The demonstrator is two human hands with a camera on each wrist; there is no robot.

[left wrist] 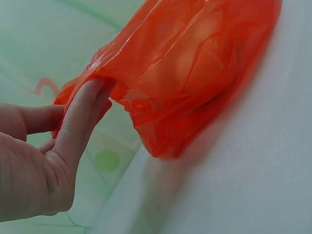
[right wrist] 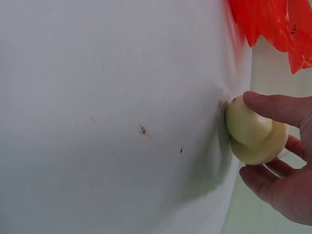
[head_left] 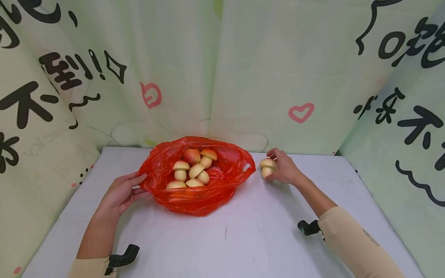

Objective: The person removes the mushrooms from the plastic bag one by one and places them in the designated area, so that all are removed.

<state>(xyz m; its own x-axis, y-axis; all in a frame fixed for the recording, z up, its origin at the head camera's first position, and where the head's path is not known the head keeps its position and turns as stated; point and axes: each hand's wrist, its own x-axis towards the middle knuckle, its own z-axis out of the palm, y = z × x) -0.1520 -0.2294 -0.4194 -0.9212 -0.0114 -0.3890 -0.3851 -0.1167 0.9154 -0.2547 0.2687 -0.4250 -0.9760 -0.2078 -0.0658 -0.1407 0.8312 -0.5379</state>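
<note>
A red plastic bag (head_left: 205,202) lies wide-mouthed on the table, holding several pale mushrooms (head_left: 197,170) and a reddish-yellow round fruit-like piece (head_left: 192,156). At the bag's left edge my left hand (head_left: 119,192) pinches the rim, thumb on one side and fingers on the other; the left wrist view shows the film (left wrist: 175,73) running off the fingers. To the right of the bag my right hand (head_left: 286,168) grips a single pale mushroom (head_left: 267,167) with a rounded cap. In the right wrist view thumb and fingers lie around this mushroom (right wrist: 248,126), close to the tabletop.
The white table (head_left: 250,239) ends at a pale green curtain (head_left: 250,77) behind, with more printed cloth at both sides. Dark camera mounts (head_left: 125,256) sit on the wrists. Small brown specks (right wrist: 142,129) mark the tabletop.
</note>
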